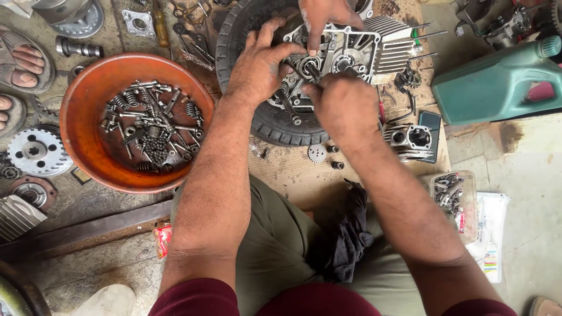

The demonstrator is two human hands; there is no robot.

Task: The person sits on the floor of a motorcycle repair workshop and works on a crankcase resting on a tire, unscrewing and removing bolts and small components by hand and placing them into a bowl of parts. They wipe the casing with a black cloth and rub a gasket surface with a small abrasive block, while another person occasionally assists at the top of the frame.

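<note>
A metal engine case (351, 55) with cooling fins lies on a black tyre (275, 126) in front of me. My left hand (260, 67) rests on the case's left side, fingers spread over the gears inside. My right hand (345, 105) is closed around a small shaft or tool at the case's centre; what it grips is mostly hidden. Another person's hand (325, 17) reaches in from the top and presses a finger on the case.
An orange bowl (79, 126) of springs, bolts and small parts sits left. A sprocket (35, 152), a small gear (317, 153), a cylinder part (410, 140), a green jug (497, 82), a clear parts box (451, 193) and a dark rag (351, 234) lie around. Someone's sandalled foot (26, 61) is far left.
</note>
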